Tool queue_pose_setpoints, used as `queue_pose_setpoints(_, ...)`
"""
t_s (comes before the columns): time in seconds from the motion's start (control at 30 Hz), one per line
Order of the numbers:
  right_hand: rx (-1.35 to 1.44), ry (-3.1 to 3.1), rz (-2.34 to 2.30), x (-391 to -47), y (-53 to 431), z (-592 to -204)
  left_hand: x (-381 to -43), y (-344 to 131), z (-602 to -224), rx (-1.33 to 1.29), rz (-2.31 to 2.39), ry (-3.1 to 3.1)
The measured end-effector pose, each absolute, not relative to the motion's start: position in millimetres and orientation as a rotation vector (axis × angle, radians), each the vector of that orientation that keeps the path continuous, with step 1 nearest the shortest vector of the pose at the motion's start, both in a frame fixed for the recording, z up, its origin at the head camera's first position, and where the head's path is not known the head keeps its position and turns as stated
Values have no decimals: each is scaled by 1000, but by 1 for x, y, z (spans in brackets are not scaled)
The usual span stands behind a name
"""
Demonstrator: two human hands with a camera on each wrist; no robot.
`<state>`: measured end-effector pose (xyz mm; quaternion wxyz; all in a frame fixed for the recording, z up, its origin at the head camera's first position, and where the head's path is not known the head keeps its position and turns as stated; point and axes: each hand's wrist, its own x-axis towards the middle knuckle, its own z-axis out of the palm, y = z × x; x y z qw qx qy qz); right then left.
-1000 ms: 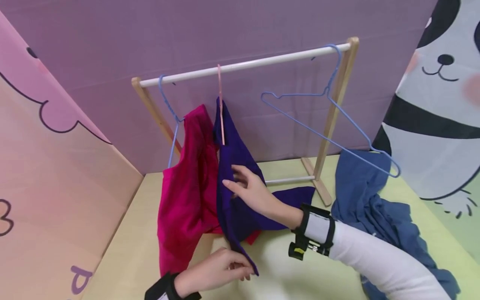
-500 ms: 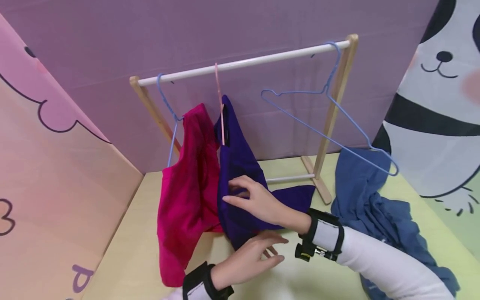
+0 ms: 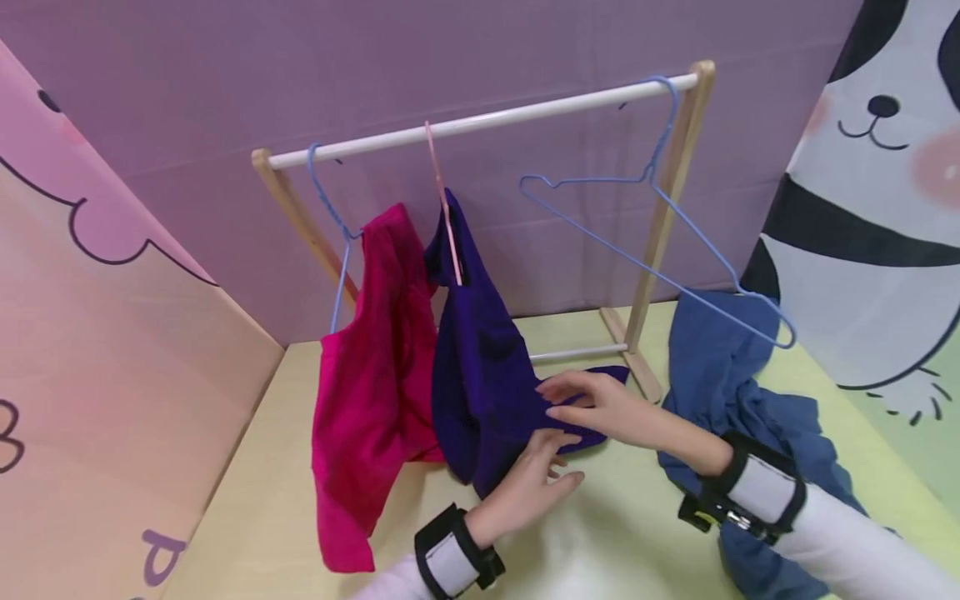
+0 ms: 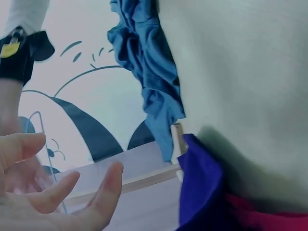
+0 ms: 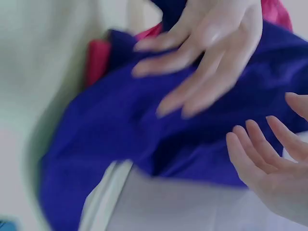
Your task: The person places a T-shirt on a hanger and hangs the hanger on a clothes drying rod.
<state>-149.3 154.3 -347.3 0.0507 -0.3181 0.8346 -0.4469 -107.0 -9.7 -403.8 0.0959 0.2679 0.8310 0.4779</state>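
A dark purple garment (image 3: 487,358) hangs from a pink hanger (image 3: 436,162) at the middle of the rack, its lower part spread toward the right on the table. My left hand (image 3: 528,479) is over the garment's lower front edge, fingers loosely extended and holding nothing. Just above and right of it, my right hand (image 3: 611,410) overlaps the garment's right end in the head view, fingers relaxed and slightly bent. The right wrist view shows both hands, the left (image 5: 207,57) and the right (image 5: 269,163), with purple cloth behind them and nothing between their fingers.
Left of the purple garment, a magenta garment (image 3: 378,333) hangs on a blue hanger (image 3: 324,196). A bare blue hanger (image 3: 654,158) hangs at the right end of the white rod (image 3: 525,115). A crumpled blue garment (image 3: 720,358) lies on the table at right.
My left hand let go of the purple garment's lower edge and moved right and up. My right hand moved right and down, off the garment's front. The garment's front edge now hangs loose.
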Motion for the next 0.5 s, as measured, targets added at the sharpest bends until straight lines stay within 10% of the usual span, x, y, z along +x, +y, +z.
queue_pose_setpoints(0.5, -404, 2591, -591, -122, 294, -410, -112, 3, -426, 715, 1372, 2507)
